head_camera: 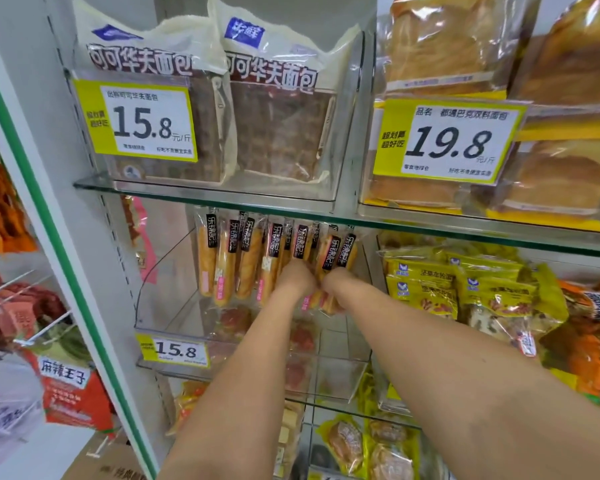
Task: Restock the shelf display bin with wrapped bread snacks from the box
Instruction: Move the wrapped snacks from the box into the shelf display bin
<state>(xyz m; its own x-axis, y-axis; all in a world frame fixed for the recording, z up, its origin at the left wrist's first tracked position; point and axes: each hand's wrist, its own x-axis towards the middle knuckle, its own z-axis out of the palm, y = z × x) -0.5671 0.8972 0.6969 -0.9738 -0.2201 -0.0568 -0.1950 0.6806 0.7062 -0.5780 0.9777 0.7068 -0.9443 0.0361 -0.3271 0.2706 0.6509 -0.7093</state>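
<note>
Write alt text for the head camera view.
A person's left hand and right hand reach into a clear display bin among upright wrapped bread sticks; the fingers are hidden. A 15.8 price tag fronts the bin, below a glass shelf of bagged bread.

The wrapped bread snacks (243,261) are golden-orange in clear film, each with a black strip of white characters and a pink patch. The price tags (451,140) are yellow with white panels and black figures. The upper left waffle packs (274,98) are cream over dark brown gridded bread. The shelf upright (77,237) is white, edged green.
</note>
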